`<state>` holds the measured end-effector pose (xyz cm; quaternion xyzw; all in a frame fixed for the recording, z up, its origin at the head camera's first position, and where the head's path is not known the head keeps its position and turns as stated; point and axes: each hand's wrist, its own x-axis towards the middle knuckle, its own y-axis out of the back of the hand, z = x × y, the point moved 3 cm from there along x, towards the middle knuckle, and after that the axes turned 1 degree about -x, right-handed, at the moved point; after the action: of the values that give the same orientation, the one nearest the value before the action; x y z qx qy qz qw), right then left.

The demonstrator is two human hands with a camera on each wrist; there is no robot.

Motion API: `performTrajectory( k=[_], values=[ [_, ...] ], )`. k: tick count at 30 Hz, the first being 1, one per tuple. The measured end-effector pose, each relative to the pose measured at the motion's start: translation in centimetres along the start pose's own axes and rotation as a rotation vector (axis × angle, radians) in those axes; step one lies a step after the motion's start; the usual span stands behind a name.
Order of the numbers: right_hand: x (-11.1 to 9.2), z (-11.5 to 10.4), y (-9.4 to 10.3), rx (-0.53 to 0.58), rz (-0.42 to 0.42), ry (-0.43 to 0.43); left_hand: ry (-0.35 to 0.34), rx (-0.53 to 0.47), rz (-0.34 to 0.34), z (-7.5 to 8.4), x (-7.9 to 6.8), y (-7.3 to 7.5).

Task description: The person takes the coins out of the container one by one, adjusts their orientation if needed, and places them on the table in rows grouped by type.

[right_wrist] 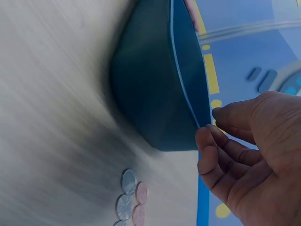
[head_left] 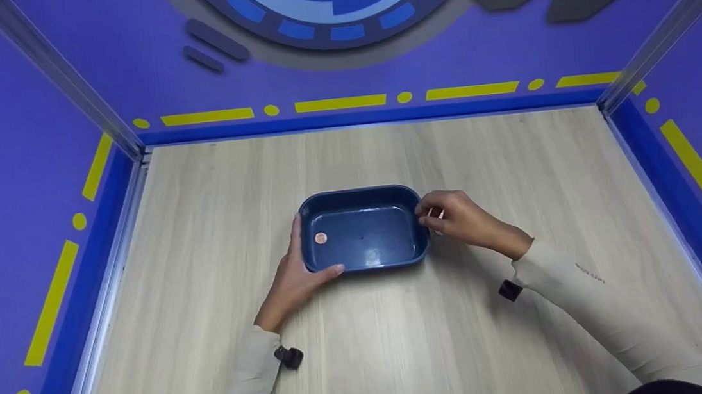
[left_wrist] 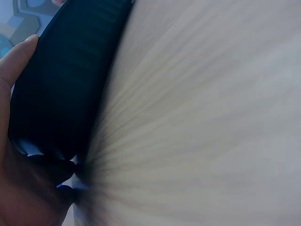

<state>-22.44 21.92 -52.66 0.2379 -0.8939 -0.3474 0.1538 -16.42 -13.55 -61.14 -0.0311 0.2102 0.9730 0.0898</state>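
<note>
A dark blue rectangular plastic box (head_left: 367, 227) sits on the wooden table, its mouth facing up. Inside it, near the left end, lies a single copper-coloured coin (head_left: 321, 238). My left hand (head_left: 294, 272) grips the box's left end, thumb over the front rim and fingers along the outer side. At the right end, my right hand (head_left: 458, 215) has bent fingers, thumb and fingertips right at the rim; I cannot tell whether they pinch it. Several silver coins (right_wrist: 124, 206) and copper coins (right_wrist: 141, 193) lie on the table near that hand, hidden in the head view.
The pale wood-grain table (head_left: 366, 350) is bordered by metal rails at its sides. Blue-purple panels with yellow marks (head_left: 341, 103) stand at the back, left and right. Each forearm wears a small black camera (head_left: 510, 290).
</note>
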Motion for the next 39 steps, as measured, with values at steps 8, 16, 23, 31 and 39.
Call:
performTrajectory(
  k=[8,16,23,31,39],
  values=[
    [1.6,-1.5,-0.7,-0.07,-0.058,0.088,-0.007,0.001,0.008,0.0,0.0,0.1],
    [3.1,-2.8,-2.1,-0.083,-0.121,0.148,-0.003,0.004,0.019,-0.1,0.0,0.1],
    [4.8,-3.2,-3.4,-0.09,-0.174,0.183,-0.017,-0.014,0.008,0.0,0.0,0.1],
    [6.9,-3.5,-5.0,-0.114,-0.225,0.231,-0.028,-0.018,0.013,0.1,0.0,0.2],
    [8.5,-3.9,-6.7,-0.176,-0.309,0.19,-0.03,-0.016,0.019,-0.1,0.0,0.1]
  ],
)
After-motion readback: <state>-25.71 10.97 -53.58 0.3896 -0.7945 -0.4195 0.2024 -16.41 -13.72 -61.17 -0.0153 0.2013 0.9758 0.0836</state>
